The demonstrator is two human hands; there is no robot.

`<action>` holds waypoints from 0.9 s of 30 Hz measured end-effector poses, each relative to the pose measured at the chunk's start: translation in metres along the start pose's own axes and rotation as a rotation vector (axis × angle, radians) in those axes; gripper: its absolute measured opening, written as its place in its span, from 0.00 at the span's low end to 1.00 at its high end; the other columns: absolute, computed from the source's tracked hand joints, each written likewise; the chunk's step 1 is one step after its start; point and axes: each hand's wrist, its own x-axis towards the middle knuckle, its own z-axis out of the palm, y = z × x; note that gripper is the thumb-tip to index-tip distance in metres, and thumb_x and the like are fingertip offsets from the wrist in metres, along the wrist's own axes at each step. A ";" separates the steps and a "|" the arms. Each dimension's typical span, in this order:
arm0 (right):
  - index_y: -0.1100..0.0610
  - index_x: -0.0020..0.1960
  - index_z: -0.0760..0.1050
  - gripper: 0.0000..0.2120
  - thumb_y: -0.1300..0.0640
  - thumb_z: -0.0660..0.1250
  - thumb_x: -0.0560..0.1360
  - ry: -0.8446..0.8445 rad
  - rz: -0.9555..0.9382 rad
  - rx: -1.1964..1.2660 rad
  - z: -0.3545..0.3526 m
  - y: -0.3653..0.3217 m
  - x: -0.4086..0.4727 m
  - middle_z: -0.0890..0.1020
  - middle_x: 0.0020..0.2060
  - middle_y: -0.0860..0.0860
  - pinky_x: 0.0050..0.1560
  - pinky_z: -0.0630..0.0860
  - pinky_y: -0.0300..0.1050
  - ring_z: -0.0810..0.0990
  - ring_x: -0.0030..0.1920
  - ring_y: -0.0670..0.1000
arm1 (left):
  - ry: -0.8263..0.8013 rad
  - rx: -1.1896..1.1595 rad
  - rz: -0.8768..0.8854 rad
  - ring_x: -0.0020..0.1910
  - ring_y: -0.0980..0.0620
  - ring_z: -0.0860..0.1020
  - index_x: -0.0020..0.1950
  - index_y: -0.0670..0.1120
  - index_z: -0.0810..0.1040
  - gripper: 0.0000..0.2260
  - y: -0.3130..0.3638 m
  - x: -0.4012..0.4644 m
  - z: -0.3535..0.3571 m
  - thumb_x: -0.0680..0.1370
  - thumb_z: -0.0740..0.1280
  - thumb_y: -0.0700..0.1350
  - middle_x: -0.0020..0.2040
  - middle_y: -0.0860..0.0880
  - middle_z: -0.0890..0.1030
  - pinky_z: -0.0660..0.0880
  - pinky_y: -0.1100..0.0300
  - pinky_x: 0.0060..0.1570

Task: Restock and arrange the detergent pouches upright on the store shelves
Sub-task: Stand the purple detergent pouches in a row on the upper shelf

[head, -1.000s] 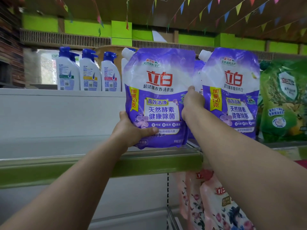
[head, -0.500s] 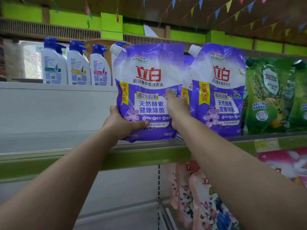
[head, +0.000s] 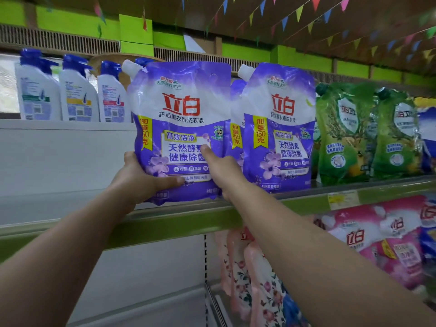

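pouch in hand: purple detergent pouch (head: 181,128), upright, spout at 11 o'clock, base at or just above the top shelf (head: 179,219) front lip; can't tell if it's bearing weight yet.
left hand (head: 139,178): cups the lower-left corner, thumb across the front face, fingers hidden behind.
right hand (head: 224,172): at the lower-right edge, thumb pressed on the label, other fingers out of sight behind the pouch.
done: second purple pouch (head: 278,128) stands upright at 3 o'clock of the held one, another partly hidden between them; green pouches (head: 368,133) upright further at 3 o'clock.
left: seat this pouch, release. Shelf run at 9 o'clock is unfilled. Pink pouches (head: 382,239) on the lower shelf look slumped, likely need straightening.
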 end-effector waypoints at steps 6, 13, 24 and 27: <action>0.58 0.63 0.70 0.30 0.35 0.62 0.74 0.013 -0.007 -0.020 -0.002 -0.001 -0.007 0.80 0.55 0.55 0.42 0.80 0.47 0.81 0.50 0.56 | -0.002 0.006 0.004 0.48 0.48 0.79 0.62 0.48 0.63 0.38 -0.001 0.001 0.000 0.60 0.81 0.48 0.57 0.48 0.76 0.76 0.55 0.37; 0.57 0.62 0.70 0.28 0.36 0.62 0.74 0.007 -0.017 -0.004 -0.004 -0.002 -0.011 0.80 0.55 0.53 0.35 0.77 0.40 0.81 0.49 0.53 | 0.007 -0.015 0.015 0.41 0.55 0.77 0.62 0.48 0.62 0.35 -0.001 -0.001 0.001 0.63 0.80 0.45 0.53 0.50 0.75 0.73 0.59 0.31; 0.58 0.62 0.70 0.27 0.38 0.63 0.74 -0.026 -0.003 0.050 -0.003 -0.002 -0.011 0.80 0.54 0.53 0.39 0.80 0.44 0.82 0.48 0.53 | 0.044 0.042 -0.007 0.46 0.51 0.79 0.62 0.48 0.63 0.36 0.004 -0.006 0.003 0.62 0.80 0.48 0.56 0.48 0.77 0.77 0.56 0.36; 0.59 0.64 0.69 0.29 0.38 0.63 0.74 0.009 -0.027 0.028 -0.004 -0.003 -0.011 0.78 0.57 0.54 0.47 0.81 0.50 0.81 0.52 0.55 | 0.133 0.012 0.007 0.49 0.49 0.79 0.67 0.48 0.62 0.40 0.008 -0.008 0.009 0.63 0.78 0.52 0.59 0.49 0.76 0.77 0.55 0.40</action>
